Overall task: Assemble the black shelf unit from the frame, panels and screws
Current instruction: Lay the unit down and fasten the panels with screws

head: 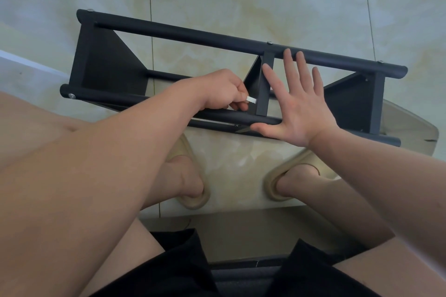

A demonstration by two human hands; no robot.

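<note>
- My left hand (222, 90) pinches a small white piece (251, 99), fingers curled round it, just left of the middle crossbar (264, 94); what the piece is I cannot tell. A slack pinch could drop it through the open frame onto the tiled floor (241, 7).
- My right hand (299, 108) is spread flat and holds nothing, thumb on the near tube (265, 120); if it lifts, I judge the frame may roll or skid.
- The black shelf unit (193, 35) lies on its side by my feet, long axis left to right, right end nearer.
</note>
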